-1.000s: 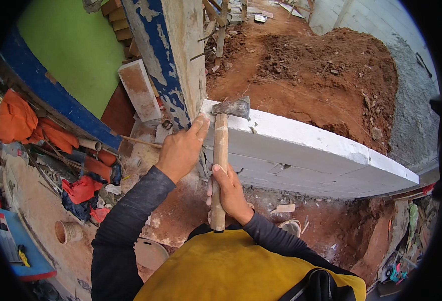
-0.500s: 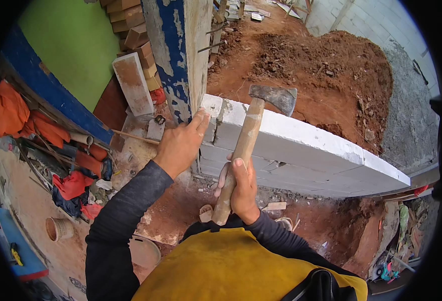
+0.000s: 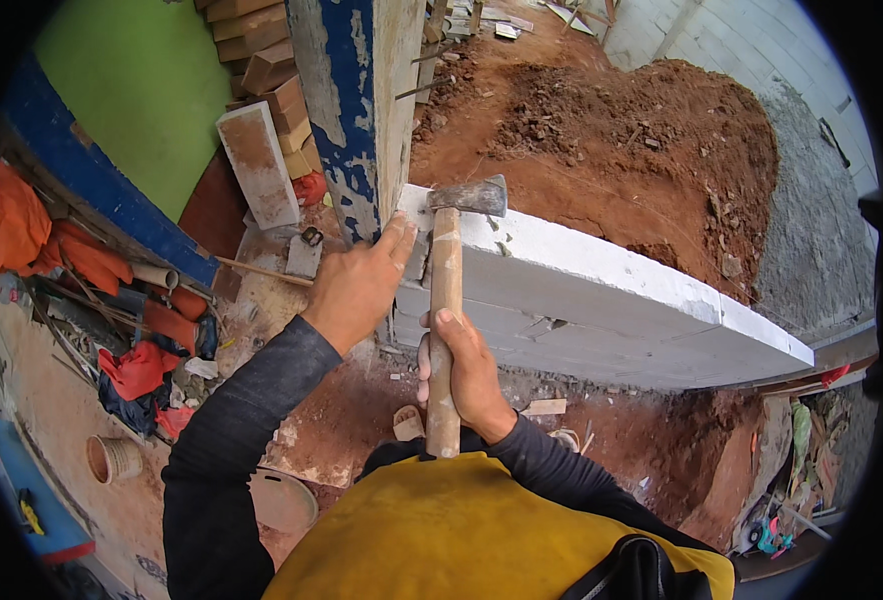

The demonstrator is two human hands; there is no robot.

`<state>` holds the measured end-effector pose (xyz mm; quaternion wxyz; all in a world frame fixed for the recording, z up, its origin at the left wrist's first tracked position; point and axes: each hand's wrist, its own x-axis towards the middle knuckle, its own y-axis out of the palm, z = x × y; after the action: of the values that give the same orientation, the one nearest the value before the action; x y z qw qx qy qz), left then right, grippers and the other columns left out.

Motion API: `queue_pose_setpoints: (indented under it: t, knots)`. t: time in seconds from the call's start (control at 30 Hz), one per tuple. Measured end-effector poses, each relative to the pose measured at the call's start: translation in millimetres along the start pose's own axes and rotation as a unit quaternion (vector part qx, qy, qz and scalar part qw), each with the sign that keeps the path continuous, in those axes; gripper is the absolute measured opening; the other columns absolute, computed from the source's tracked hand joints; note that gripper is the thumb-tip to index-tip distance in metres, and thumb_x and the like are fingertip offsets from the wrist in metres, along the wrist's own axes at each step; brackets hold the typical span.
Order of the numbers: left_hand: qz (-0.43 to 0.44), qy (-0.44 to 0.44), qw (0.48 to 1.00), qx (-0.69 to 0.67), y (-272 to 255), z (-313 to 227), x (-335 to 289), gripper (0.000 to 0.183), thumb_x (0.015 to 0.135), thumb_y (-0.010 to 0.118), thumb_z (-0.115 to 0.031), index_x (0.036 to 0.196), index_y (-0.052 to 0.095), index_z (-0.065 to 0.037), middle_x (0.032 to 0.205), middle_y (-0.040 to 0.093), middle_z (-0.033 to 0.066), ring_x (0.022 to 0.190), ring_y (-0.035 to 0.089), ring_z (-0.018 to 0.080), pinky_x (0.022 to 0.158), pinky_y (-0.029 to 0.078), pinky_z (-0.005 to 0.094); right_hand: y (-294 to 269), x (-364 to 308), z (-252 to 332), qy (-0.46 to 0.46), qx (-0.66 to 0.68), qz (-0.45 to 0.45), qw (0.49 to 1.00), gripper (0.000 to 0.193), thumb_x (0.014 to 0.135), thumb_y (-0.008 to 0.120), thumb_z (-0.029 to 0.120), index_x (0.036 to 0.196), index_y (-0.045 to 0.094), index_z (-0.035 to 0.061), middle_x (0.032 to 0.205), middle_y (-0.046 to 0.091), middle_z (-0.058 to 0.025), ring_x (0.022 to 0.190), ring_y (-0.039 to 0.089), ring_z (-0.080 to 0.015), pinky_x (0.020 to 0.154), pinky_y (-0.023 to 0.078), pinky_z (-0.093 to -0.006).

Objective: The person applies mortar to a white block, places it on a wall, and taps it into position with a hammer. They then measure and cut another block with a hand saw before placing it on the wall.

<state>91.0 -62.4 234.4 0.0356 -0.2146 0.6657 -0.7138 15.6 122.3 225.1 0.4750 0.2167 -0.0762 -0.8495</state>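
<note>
- The right hand (image 3: 466,375) is clenched around the lower part of a hatchet's (image 3: 448,300) round, pale wooden handle, thumb laid up along the shaft.
- The hatchet stands nearly upright; its dull grey metal head (image 3: 469,196), wedge-shaped with a worn edge, rests on the top left corner of a white block wall (image 3: 601,300).
- The left hand (image 3: 356,285) is released, holding nothing: palm and spread fingers press flat against the left end of the wall, just beside the hatchet handle.
- The wall is built of smooth, chalky white blocks with thin joint lines across its face; its top is a flat, long ledge running off to the right, chipped and rough at the left corner.
- A concrete pillar (image 3: 356,110) with peeling blue paint and bare grey patches rises at the wall's left end.
- Beyond the wall lies a mound of crumbly red-brown earth (image 3: 621,150), lumpy and stony.
- A loose rectangular white block (image 3: 258,165), smeared with red dust, leans near stacked brown bricks (image 3: 271,70) left of the pillar.
- On the dusty ground at left lie crumpled orange and red cloths (image 3: 81,260) and a short clay-coloured pipe piece (image 3: 111,458).
- Both forearms wear dark, fitted knit sleeves; a yellow garment (image 3: 461,530) fills the lower edge.
</note>
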Motion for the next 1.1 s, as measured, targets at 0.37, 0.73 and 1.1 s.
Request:
queue_pose_setpoints:
  t: [0.37,0.73,1.1]
  knots:
    - [0.005,0.012,1.0,0.003,0.1,2.0,-0.6,0.065,0.085,0.062,-0.001,0.15,0.057,-0.001,0.155,0.055,0.0131,0.09,0.074,0.0297,0.073,0.063,0.0425,-3.8,-1.6,1.6,-0.018,0.01,-0.001,1.0,0.045,0.112,0.05,0.05,0.124,0.048,0.0059,0.072,0.059,-0.0092,0.048,0.058,-0.0188,0.046,0.05,-0.0302]
    - [-0.051,0.013,0.997,0.049,10.9,-2.0,-8.3,0.064,0.087,0.065,-0.004,0.15,0.058,-0.003,0.15,0.056,0.0085,0.095,0.068,0.0237,0.075,0.063,0.0371,-43.8,-10.8,61.1,-0.086,-0.367,0.005,0.926,0.064,0.113,0.052,0.043,0.16,0.037,0.0017,0.094,0.067,-0.0155,0.077,0.069,-0.0256,0.073,0.058,-0.0392]
    - [-0.036,-0.002,0.999,0.023,15.1,-3.0,-9.8,0.06,0.089,0.063,-0.005,0.149,0.06,-0.002,0.147,0.057,0.0066,0.099,0.066,0.0234,0.069,0.063,0.0358,-46.0,-0.9,111.1,-0.096,-0.604,0.029,0.79,0.067,0.113,0.052,0.034,0.17,0.027,0.0089,0.135,0.064,-0.0373,0.109,0.069,-0.0543,0.095,0.054,-0.0529]
